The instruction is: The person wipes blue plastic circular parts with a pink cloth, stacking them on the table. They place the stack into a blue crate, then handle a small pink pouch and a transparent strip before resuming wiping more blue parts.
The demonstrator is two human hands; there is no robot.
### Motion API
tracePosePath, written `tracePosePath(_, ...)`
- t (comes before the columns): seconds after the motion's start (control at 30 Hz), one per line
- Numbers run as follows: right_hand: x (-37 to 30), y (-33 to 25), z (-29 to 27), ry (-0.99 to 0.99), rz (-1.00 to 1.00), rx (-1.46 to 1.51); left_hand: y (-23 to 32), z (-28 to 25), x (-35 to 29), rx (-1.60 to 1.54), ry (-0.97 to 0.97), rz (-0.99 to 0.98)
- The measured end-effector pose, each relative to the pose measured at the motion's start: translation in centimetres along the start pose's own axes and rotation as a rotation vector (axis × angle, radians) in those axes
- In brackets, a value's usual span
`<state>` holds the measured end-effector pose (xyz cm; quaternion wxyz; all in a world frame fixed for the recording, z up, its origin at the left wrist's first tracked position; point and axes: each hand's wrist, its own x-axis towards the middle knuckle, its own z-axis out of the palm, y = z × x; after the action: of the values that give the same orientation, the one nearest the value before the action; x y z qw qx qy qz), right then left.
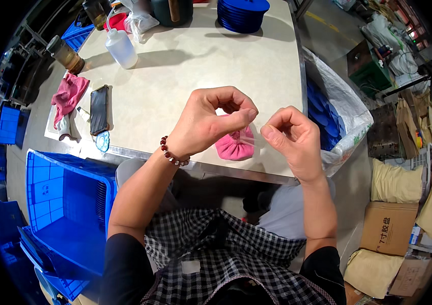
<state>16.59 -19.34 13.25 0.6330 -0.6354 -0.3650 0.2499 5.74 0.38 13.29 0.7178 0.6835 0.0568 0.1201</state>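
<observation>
My left hand (208, 119), with a beaded bracelet (165, 147) on its wrist, is raised over the front part of the table, fingers curled and thumb pressed to the fingertips. Just to its right, my right hand (297, 142) is closed in a similar pinch, a small gap between the two. What either pinch holds is too small to make out; a faint, see-through streak shows near the fingertips. Below and between the hands, a gathered pink cloth bundle (233, 148) rests close to the table's front edge, partly covered by my left hand.
On the pale table (185, 76) are a white squeeze bottle (122, 49), a phone (99, 110), a pink cloth (69, 94) and a blue disc stack (242, 15). Blue crates (68, 195) stand at the left; a white sack (348, 112) of blue discs hangs beside the right edge.
</observation>
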Motion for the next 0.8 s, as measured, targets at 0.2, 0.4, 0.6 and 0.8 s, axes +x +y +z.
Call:
tracePosePath(0.2, 0.4, 0.2, -0.2, 0.065, -0.067, -0.073, -0.2, 0.0, -0.1, 0.024, 0.092, 0.096)
tracePosePath(0.4, 0.5, -0.3, -1.1, 0.183, -0.051, -0.049, -0.1, -0.4, -0.1, -0.010, 0.085, 0.075)
tracePosePath(0.6, 1.2, 2.2, -1.4, 0.029, 0.198, -0.012, -0.1, 0.2, -0.7, 0.107, 0.221, 0.347)
tracePosePath(0.8, 1.6, 4.0, -0.8, -0.051, 0.183, 0.241, 0.6, -0.4, -1.0, -0.317, 0.241, 0.387)
